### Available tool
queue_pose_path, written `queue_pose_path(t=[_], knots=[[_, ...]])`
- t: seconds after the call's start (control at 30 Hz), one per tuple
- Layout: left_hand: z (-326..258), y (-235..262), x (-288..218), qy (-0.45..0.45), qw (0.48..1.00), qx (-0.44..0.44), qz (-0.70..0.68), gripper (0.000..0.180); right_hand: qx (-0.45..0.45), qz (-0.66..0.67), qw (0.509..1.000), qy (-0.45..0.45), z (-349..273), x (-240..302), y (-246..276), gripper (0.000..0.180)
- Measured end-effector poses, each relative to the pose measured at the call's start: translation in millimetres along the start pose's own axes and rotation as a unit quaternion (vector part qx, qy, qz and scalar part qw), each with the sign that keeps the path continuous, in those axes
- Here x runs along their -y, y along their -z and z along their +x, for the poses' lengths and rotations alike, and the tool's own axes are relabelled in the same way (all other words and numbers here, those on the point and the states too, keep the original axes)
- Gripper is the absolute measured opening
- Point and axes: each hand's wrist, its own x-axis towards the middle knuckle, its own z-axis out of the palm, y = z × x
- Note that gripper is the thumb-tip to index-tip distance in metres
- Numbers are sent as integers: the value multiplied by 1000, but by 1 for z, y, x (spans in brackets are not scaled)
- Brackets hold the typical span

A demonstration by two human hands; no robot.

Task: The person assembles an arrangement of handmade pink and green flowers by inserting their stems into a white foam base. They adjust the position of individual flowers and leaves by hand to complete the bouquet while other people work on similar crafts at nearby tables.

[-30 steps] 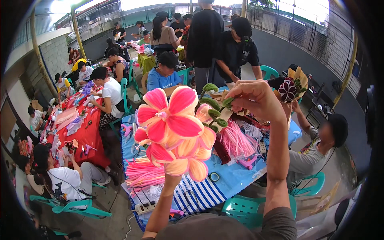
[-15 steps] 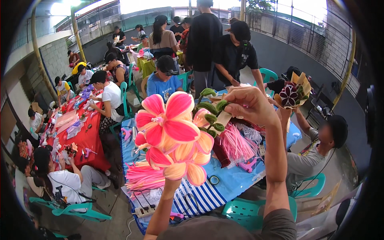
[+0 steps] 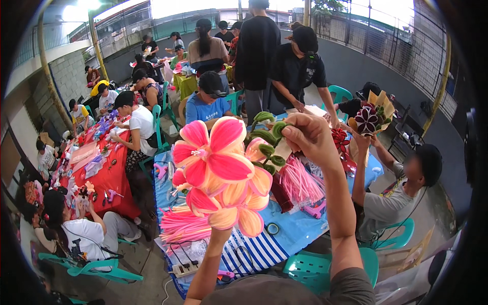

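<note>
A bunch of large pink and cream fuzzy pipe-cleaner flowers (image 3: 211,155) is held up in front of me over the table. My left hand (image 3: 219,235) grips it from below, its fingers mostly hidden behind the petals. At the bunch's right side, curled green fuzzy buds (image 3: 266,150) stand on a green stem. My right hand (image 3: 311,136) is closed, pinching the topmost green bud between thumb and forefinger.
Below lies a blue-covered table (image 3: 295,243) with pink pipe cleaners (image 3: 183,226), a pink glue gun (image 3: 315,209), a tape roll (image 3: 272,229) and a power strip (image 3: 184,268). A green chair (image 3: 310,269) stands close by. At right, a person holds up a wrapped dark-red flower (image 3: 368,121).
My right hand has shifted slightly left and up, its fingers curling closer round the green bud. The flower bunch has hardly moved. A red flower now shows beyond my right wrist.
</note>
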Motion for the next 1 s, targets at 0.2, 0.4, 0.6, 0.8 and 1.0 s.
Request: queue_pose_path(t=[0.2, 0.4, 0.6, 0.8, 1.0], knots=[[2, 1, -1, 33, 999, -15, -29, 18, -21, -50, 996, 73, -2, 2, -12, 25], [3, 3, 0, 22, 999, 5, -31, 18, 18, -5, 994, 105, 3, -4, -7, 34], [5, 4, 5, -66, 996, 2, 59, 16, 64, -28, 992, 103, 1, 8, 1, 37], [6, 5, -1, 38, 997, 17, -60, 16, 79, -18, 995, 60, -1, 10, 10, 34], [10, 5, -3, 88, 990, 20, -106, 15, 9, -120, 991, 52, 0, 14, 2, 21]])
